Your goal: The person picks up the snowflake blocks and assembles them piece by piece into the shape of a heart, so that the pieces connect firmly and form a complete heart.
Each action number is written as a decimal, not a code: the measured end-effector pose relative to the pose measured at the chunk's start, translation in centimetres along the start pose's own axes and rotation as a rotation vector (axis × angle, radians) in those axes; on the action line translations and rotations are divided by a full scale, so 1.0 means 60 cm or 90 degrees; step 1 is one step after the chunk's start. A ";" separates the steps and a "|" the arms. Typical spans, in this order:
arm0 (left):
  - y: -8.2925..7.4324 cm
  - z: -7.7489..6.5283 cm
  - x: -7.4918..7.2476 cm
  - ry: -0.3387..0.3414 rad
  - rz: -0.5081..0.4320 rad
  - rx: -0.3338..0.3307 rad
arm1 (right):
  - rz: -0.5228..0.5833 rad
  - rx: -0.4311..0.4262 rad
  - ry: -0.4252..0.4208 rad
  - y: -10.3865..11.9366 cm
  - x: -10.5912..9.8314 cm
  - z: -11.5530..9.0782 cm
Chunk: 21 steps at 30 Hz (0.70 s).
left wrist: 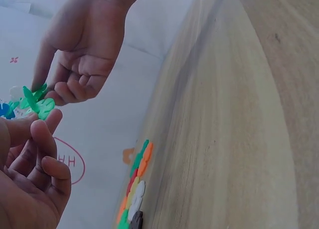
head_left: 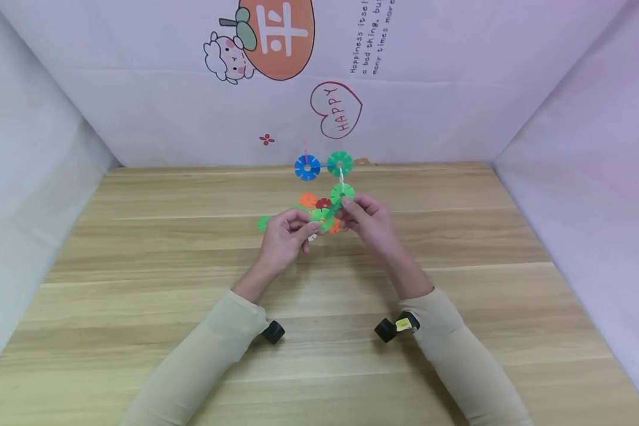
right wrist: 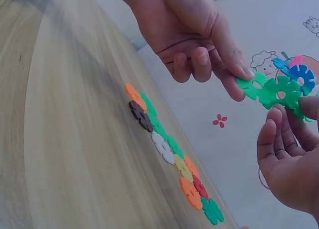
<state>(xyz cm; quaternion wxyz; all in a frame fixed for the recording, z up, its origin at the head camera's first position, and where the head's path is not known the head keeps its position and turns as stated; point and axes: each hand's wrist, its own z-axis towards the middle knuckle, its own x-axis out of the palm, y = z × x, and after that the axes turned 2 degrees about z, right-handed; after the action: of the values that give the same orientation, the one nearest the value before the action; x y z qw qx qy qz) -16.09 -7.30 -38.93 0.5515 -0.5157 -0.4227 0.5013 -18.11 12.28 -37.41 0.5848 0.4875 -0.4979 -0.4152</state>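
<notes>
Both hands meet in the air over the middle of the table. My left hand (head_left: 286, 239) pinches the edge of a green snowflake disc (right wrist: 249, 87) between thumb and fingers. My right hand (head_left: 374, 228) pinches another green snowflake disc (head_left: 338, 190), part of a joined chain. The two green discs touch or interlock at their edges; whether they are slotted together I cannot tell. Farther along the chain are a white disc seen edge-on, a green disc (head_left: 340, 155) and a blue disc (head_left: 300, 171), with a pink disc (right wrist: 296, 62) on the blue one.
Several loose discs lie on the wooden table (head_left: 319, 367) below the hands, among them a brown disc (right wrist: 140, 116), a white disc (right wrist: 162, 148) and a red disc (right wrist: 200, 187). A printed white cloth (head_left: 431, 106) hangs behind the table.
</notes>
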 end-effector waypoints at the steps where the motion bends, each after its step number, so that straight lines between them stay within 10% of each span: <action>1: 0.001 0.000 -0.001 -0.004 -0.005 -0.003 | -0.012 0.003 0.005 -0.001 0.003 0.000; 11: 0.008 0.005 -0.011 0.009 -0.016 -0.023 | -0.142 -0.004 0.054 -0.019 0.019 -0.009; 21: 0.022 0.023 -0.051 0.105 0.176 -0.087 | -0.172 -0.023 0.042 -0.027 -0.002 -0.009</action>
<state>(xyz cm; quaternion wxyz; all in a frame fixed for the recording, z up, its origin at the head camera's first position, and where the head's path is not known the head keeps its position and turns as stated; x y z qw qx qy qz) -18.05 -10.17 -39.92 0.4740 -0.6447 -0.3342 0.4980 -17.60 12.21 -39.03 0.5485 0.5529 -0.4006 -0.4827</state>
